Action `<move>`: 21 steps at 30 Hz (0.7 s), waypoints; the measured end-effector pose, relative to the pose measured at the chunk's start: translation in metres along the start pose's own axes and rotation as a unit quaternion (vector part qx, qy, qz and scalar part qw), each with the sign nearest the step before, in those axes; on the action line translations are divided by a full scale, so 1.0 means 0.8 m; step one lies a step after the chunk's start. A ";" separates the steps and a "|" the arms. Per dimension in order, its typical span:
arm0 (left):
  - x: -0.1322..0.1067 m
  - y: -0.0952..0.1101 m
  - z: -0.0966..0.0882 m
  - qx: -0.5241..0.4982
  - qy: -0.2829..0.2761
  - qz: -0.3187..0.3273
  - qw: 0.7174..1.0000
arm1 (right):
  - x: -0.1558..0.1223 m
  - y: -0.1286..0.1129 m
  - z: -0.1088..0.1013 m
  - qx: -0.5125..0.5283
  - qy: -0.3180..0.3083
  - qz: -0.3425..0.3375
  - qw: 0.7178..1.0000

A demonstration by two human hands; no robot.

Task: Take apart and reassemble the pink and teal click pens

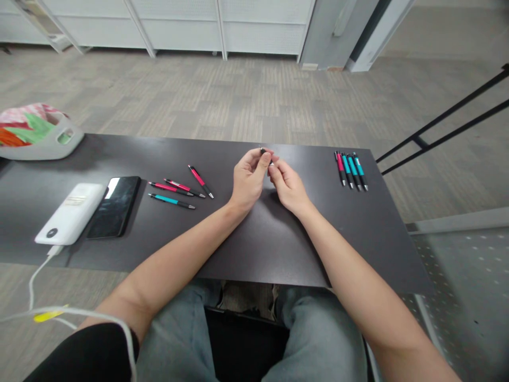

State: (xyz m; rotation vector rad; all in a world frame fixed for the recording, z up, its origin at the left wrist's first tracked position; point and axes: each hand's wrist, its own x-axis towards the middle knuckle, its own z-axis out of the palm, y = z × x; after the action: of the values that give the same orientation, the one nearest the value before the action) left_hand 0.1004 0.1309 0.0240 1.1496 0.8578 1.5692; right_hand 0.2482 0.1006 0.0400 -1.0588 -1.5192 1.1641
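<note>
My left hand [250, 174] and my right hand [287, 183] meet above the table's far middle. Both have their fingers closed on a pen [263, 152], mostly hidden; a dark end and a bit of silver show between the fingertips. Left of my hands lie three pink pens [201, 181] and one teal pen [172, 201], loosely scattered with their tips to the right. Over at the right, one pink pen [340, 168] and three teal pens [353, 172] stand in a neat row, side by side, tips toward me.
A black phone [114, 208] and a white power bank [70, 214] with a white cable [32, 286] lie at the left of the dark table [254, 249]. A white basket [59, 146] of colourful items sits at the far left corner. Black bars [441, 114] rise beyond the right edge.
</note>
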 end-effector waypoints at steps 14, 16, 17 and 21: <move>0.016 -0.008 -0.018 0.005 -0.014 0.007 1.000 | 0.008 0.016 -0.003 0.012 0.029 -0.032 0.999; 0.018 -0.008 -0.018 0.001 -0.016 0.013 1.000 | 0.008 0.014 -0.005 0.013 0.012 -0.010 1.000; 0.018 -0.006 -0.018 0.001 -0.015 0.014 1.000 | 0.007 0.012 -0.005 0.016 0.011 -0.002 1.000; 0.016 0.005 -0.011 0.000 -0.005 0.002 1.000 | 0.004 0.002 -0.006 0.037 0.036 0.004 0.999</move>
State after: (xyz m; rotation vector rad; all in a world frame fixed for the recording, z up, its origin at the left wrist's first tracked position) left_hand 0.0899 0.1421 0.0282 1.1590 0.8499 1.5645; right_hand 0.2527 0.1048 0.0399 -1.0460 -1.4063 1.1663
